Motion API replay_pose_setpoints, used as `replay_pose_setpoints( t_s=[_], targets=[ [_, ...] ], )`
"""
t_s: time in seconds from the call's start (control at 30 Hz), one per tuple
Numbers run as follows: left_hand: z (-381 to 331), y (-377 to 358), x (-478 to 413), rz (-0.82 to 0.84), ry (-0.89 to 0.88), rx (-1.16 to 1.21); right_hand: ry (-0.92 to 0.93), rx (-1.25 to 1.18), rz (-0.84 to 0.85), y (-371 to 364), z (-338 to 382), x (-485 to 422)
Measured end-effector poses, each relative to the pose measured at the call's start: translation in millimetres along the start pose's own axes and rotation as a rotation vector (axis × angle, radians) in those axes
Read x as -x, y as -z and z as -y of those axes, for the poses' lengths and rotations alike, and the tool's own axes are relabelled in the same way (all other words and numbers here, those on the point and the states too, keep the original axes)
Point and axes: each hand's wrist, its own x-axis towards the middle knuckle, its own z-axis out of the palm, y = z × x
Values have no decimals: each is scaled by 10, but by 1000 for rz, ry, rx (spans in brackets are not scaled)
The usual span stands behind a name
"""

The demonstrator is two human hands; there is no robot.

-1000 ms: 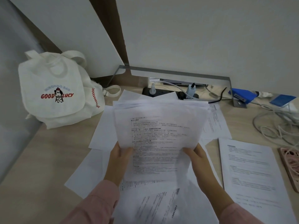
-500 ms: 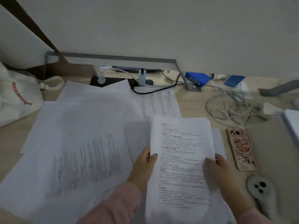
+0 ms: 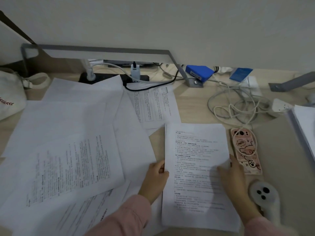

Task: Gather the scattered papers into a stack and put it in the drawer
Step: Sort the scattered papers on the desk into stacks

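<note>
A neat stack of printed papers lies flat on the wooden desk, right of centre. My left hand grips its left edge, thumb on top. Resting on the stack's right side is my right hand, its fingers spread fairly flat over the top sheet near the right edge. Several loose sheets lie overlapping across the left half of the desk, and one more printed sheet sits behind the stack. No drawer is in view.
A pink phone lies just right of the stack, a white device below it. Tangled cables, a black power strip and blue boxes line the back. A white bag sits far left; another paper pile far right.
The stack, held upright in both hands a second ago, has been carried to the right and laid flat on the desk. My view has swung right with it.
</note>
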Motion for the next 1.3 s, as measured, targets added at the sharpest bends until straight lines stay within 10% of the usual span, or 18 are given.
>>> replay_pose_setpoints(
  t_s=[0.2,0.63,0.97,1.3],
  targets=[
    [19,430,155,-188,-94,-31,146,7,-20,-129,409,259],
    [1204,2383,916,-679,166,-323,112,-254,575,-1477,1509,1273],
    [1553,2894,963,-695,290,-76,86,-134,480,-1837,1670,1613],
    [1395,3029,1083,-698,155,316,-87,-693,681,-1788,1658,1974]
  ],
)
